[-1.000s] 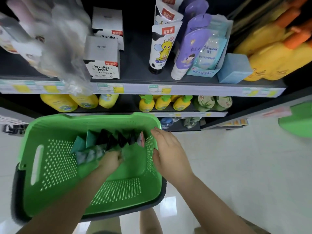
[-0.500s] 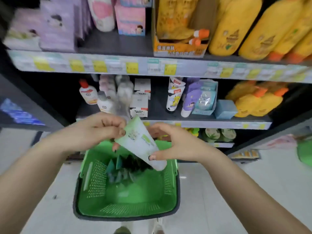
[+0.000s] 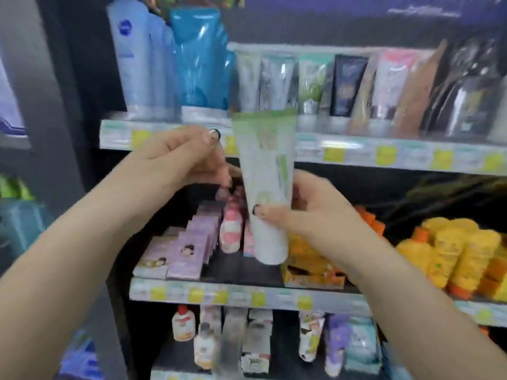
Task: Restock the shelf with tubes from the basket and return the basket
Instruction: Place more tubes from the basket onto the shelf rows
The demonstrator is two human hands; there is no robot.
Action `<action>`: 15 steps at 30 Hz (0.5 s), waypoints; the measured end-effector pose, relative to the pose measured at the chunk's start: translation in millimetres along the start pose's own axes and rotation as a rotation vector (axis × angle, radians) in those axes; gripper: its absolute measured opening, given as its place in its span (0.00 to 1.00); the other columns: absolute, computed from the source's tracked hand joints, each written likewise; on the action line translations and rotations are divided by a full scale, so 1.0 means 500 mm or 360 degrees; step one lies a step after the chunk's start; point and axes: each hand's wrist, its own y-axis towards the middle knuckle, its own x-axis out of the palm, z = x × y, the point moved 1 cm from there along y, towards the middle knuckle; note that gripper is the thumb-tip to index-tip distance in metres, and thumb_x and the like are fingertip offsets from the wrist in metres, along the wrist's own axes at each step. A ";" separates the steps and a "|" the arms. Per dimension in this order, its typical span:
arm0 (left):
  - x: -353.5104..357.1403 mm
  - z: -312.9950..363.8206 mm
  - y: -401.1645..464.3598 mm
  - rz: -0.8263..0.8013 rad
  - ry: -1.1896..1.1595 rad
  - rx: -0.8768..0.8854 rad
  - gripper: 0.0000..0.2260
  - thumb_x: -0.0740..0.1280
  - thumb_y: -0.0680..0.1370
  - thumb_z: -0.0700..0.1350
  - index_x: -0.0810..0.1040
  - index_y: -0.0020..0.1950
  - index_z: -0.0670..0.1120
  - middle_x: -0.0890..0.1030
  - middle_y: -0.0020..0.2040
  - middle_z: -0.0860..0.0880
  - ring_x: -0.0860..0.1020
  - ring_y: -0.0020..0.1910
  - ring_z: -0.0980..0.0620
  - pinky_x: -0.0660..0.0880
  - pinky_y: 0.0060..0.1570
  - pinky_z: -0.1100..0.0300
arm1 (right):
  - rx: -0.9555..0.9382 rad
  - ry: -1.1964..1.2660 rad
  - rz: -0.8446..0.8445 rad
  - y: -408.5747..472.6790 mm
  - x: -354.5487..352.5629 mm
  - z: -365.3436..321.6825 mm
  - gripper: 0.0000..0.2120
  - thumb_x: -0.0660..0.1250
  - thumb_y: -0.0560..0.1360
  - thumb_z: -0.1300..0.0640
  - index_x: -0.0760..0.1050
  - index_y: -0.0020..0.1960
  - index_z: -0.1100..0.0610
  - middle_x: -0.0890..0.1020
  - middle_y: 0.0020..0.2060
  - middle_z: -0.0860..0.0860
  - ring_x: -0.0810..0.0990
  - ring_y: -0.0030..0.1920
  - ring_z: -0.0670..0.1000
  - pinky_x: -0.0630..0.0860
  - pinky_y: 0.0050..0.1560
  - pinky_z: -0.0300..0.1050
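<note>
A white and green tube stands upright in front of the shelving, cap end down, crimped end up. My right hand grips it around the lower half, thumb across the front. My left hand is just left of the tube with its fingers curled beside the tube's edge; whether they touch it is unclear. Behind the tube's top runs the upper shelf, lined with a row of standing tubes. The green basket is out of view.
Tall blue tubes stand at the upper shelf's left. The middle shelf carries purple boxes, pink bottles and yellow bottles. A dark upright post borders the shelving on the left. The picture is motion blurred.
The view has swung up from the basket to the upper shelves. The tube, taken from the basket, has risen and turned upright in front of the top shelf, and the basket has left the frame.
</note>
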 end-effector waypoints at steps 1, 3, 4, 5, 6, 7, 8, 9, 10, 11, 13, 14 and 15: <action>-0.010 0.011 0.014 0.0052 0.0061 0.0036 0.10 0.65 0.68 0.53 0.79 0.32 0.48 0.81 0.30 0.50 0.81 0.35 0.55 0.79 0.41 0.64 | -0.0062 0.0024 0.0089 0.030 -0.007 -0.026 0.10 0.72 0.70 0.61 0.76 0.43 0.46 0.83 0.35 0.37 0.81 0.37 0.36 0.75 0.36 0.31; -0.025 0.024 0.038 0.0087 0.0282 0.0102 0.07 0.65 0.70 0.52 0.77 0.38 0.49 0.82 0.34 0.52 0.81 0.39 0.59 0.78 0.47 0.65 | -0.0170 0.0052 0.0274 0.093 -0.021 -0.073 0.09 0.71 0.70 0.62 0.76 0.42 0.49 0.82 0.33 0.39 0.80 0.35 0.37 0.77 0.36 0.33; -0.034 0.028 0.049 0.0104 0.0397 0.0132 0.07 0.64 0.71 0.52 0.77 0.41 0.49 0.83 0.35 0.54 0.80 0.40 0.61 0.77 0.47 0.66 | -0.0218 0.0057 0.0360 0.125 -0.028 -0.092 0.08 0.71 0.70 0.61 0.76 0.42 0.50 0.83 0.36 0.41 0.81 0.38 0.40 0.80 0.41 0.38; -0.041 0.032 0.061 0.0129 0.0499 0.0159 0.06 0.64 0.70 0.52 0.76 0.42 0.51 0.83 0.36 0.56 0.80 0.41 0.62 0.76 0.47 0.67 | -0.0252 0.0055 0.0436 0.157 -0.036 -0.108 0.07 0.71 0.71 0.60 0.76 0.44 0.51 0.84 0.40 0.44 0.82 0.43 0.43 0.80 0.46 0.44; -0.050 0.033 0.074 0.0164 0.0630 0.0194 0.05 0.65 0.70 0.53 0.75 0.42 0.53 0.83 0.38 0.56 0.80 0.42 0.61 0.75 0.48 0.66 | -0.0270 0.0045 0.0499 0.188 -0.046 -0.121 0.07 0.72 0.71 0.59 0.76 0.46 0.51 0.84 0.44 0.47 0.82 0.46 0.47 0.80 0.49 0.48; -0.057 0.033 0.086 0.0198 0.0772 0.0214 0.05 0.66 0.70 0.54 0.75 0.41 0.54 0.83 0.39 0.55 0.80 0.42 0.59 0.74 0.48 0.65 | -0.0275 0.0031 0.0551 0.219 -0.058 -0.127 0.07 0.72 0.71 0.58 0.76 0.47 0.52 0.83 0.45 0.49 0.82 0.47 0.48 0.80 0.49 0.49; -0.062 0.030 0.098 0.0229 0.0924 0.0223 0.04 0.66 0.71 0.54 0.74 0.41 0.55 0.81 0.40 0.56 0.79 0.42 0.59 0.72 0.48 0.65 | -0.0273 0.0027 0.0599 0.249 -0.070 -0.133 0.08 0.72 0.71 0.57 0.76 0.48 0.53 0.83 0.45 0.49 0.82 0.46 0.48 0.80 0.47 0.47; -0.067 0.024 0.110 0.0261 0.1058 0.0230 0.03 0.66 0.74 0.50 0.74 0.40 0.55 0.79 0.40 0.57 0.77 0.41 0.63 0.70 0.47 0.66 | -0.0255 0.0031 0.0639 0.279 -0.082 -0.134 0.09 0.72 0.71 0.57 0.76 0.49 0.54 0.82 0.44 0.49 0.82 0.45 0.48 0.79 0.45 0.46; -0.070 0.016 0.121 0.0292 0.1178 0.0246 0.04 0.65 0.76 0.47 0.73 0.41 0.55 0.78 0.40 0.59 0.75 0.39 0.66 0.68 0.45 0.69 | -0.0222 0.0034 0.0670 0.309 -0.093 -0.131 0.11 0.72 0.71 0.58 0.76 0.51 0.56 0.82 0.45 0.50 0.82 0.45 0.49 0.79 0.45 0.47; -0.072 0.007 0.131 0.0308 0.1256 0.0246 0.04 0.64 0.76 0.45 0.74 0.42 0.53 0.76 0.39 0.60 0.74 0.39 0.68 0.67 0.43 0.70 | -0.0175 0.0034 0.0691 0.336 -0.101 -0.125 0.13 0.72 0.71 0.58 0.75 0.53 0.58 0.82 0.46 0.52 0.81 0.46 0.51 0.80 0.47 0.49; -0.072 -0.012 0.146 0.0306 0.1347 0.0220 0.03 0.64 0.77 0.44 0.74 0.45 0.51 0.76 0.40 0.59 0.73 0.39 0.65 0.66 0.44 0.67 | -0.0049 0.0041 0.0710 0.384 -0.111 -0.102 0.14 0.72 0.70 0.58 0.75 0.54 0.59 0.81 0.47 0.54 0.81 0.47 0.53 0.79 0.52 0.55; -0.073 -0.021 0.153 0.0298 0.1377 0.0213 0.03 0.63 0.77 0.43 0.75 0.45 0.50 0.76 0.41 0.58 0.74 0.41 0.61 0.65 0.46 0.67 | 0.0018 0.0050 0.0715 0.405 -0.113 -0.090 0.14 0.72 0.70 0.59 0.74 0.54 0.58 0.81 0.48 0.54 0.81 0.47 0.53 0.78 0.54 0.57; -0.074 -0.029 0.158 0.0298 0.1393 0.0217 0.03 0.63 0.77 0.43 0.75 0.46 0.50 0.76 0.42 0.58 0.74 0.43 0.59 0.65 0.47 0.66 | 0.0082 0.0051 0.0712 0.425 -0.112 -0.078 0.14 0.72 0.70 0.59 0.74 0.54 0.58 0.81 0.49 0.54 0.80 0.48 0.54 0.77 0.55 0.57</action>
